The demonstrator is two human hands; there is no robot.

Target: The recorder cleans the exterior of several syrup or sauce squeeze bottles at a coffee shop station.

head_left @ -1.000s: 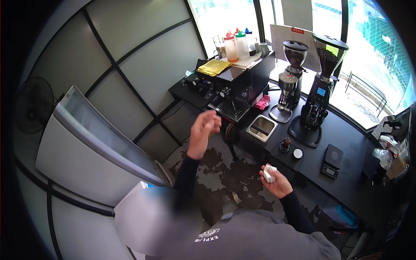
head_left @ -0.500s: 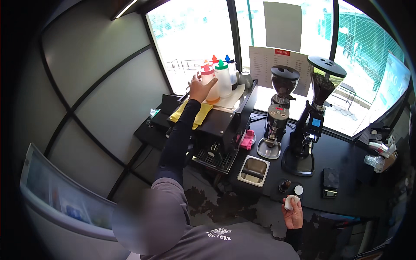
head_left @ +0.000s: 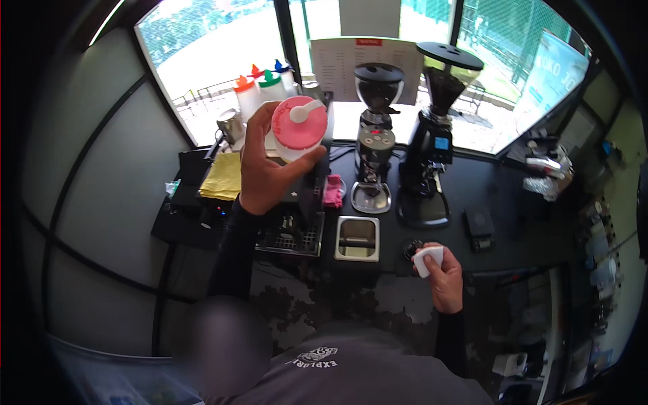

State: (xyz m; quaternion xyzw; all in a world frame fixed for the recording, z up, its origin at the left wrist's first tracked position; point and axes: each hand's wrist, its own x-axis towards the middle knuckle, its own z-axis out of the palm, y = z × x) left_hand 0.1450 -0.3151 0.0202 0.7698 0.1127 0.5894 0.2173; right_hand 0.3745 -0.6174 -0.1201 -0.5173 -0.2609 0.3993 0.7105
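Note:
A squeeze bottle with a pink lid [head_left: 299, 125] is in my left hand [head_left: 260, 172], raised off the machine and tilted so its lid faces me. My thumb and fingers wrap round its sides. Beyond it, squeeze bottles with orange [head_left: 246, 85], green [head_left: 269, 79], red and blue caps stand on top of the espresso machine [head_left: 290, 236]. My right hand [head_left: 447, 283] pinches a folded white wipe [head_left: 428, 260] above the counter's front edge. Just behind the wipe sits a small dark round object [head_left: 412, 248], partly hidden.
A yellow cloth [head_left: 223, 177] and a metal pitcher [head_left: 231, 125] rest on the machine. Right of it are a pink cloth [head_left: 333, 191], a steel knock box [head_left: 358, 254] and two coffee grinders [head_left: 376, 140] [head_left: 441, 143]. A black scale [head_left: 479, 226] lies farther right.
My left hand has lifted the pink-lidded bottle off the machine and brought it toward me. My right hand keeps the white wipe. The whole view has shifted, with the counter now farther left.

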